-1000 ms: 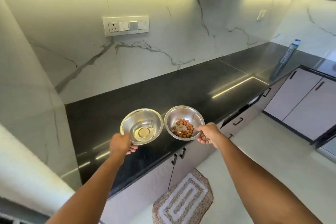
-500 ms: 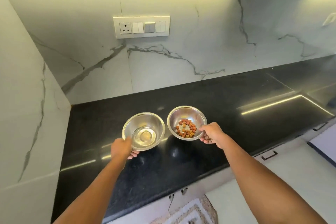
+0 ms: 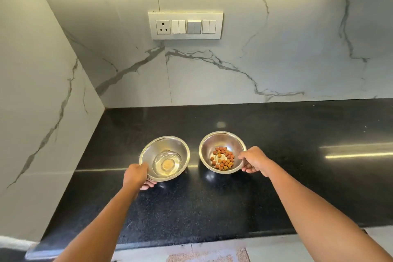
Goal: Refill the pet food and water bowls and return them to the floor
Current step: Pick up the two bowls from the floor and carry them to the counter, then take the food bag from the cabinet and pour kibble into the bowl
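Observation:
Two steel bowls are over the black countertop [image 3: 276, 187]. The left one, the water bowl [image 3: 168, 149], holds a little clear water. My left hand [image 3: 136, 175] grips its near-left rim, fingers underneath. The right one, the food bowl [image 3: 214, 143], holds several brown kibble pieces [image 3: 223, 158]. My right hand [image 3: 254, 159] grips its right rim. Both bowls look tilted towards me and held just above the counter; whether they touch it I cannot tell.
White marble walls close the counter at the back and left. A socket and switch plate [image 3: 185, 25] is on the back wall. A patterned floor mat [image 3: 208, 257] shows below the counter's front edge.
The view has swung left and closer to the counter. Both bowls stay in my hands and have moved farther in over the countertop, a little apart from each other.

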The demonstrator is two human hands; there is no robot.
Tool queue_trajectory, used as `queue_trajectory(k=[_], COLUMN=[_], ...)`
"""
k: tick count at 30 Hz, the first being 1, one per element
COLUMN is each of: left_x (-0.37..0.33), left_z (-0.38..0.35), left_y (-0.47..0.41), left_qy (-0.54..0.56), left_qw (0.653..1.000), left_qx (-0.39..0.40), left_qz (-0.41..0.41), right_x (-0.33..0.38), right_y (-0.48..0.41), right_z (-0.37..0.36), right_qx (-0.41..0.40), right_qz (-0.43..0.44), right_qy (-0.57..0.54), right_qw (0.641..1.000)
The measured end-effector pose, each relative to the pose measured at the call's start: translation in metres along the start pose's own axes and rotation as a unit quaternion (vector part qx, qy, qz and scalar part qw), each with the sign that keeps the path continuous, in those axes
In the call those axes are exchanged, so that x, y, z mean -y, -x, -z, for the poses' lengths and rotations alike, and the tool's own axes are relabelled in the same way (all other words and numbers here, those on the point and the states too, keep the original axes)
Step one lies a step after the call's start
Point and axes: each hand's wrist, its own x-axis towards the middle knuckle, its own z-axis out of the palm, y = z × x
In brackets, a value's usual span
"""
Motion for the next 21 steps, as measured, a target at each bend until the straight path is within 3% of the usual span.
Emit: queue_trajectory(k=[21], left_x=[0.007], left_z=[-0.001], left_y=[-0.003], left_qy=[-0.049], left_qw=[0.998], left_qx=[0.036], left_qz=[0.033], right_x=[-0.02], right_y=[0.009], right_z=[0.004], right_qx=[0.035], right_qz=[-0.007], right_qy=[0.049], right_qw=[0.998])
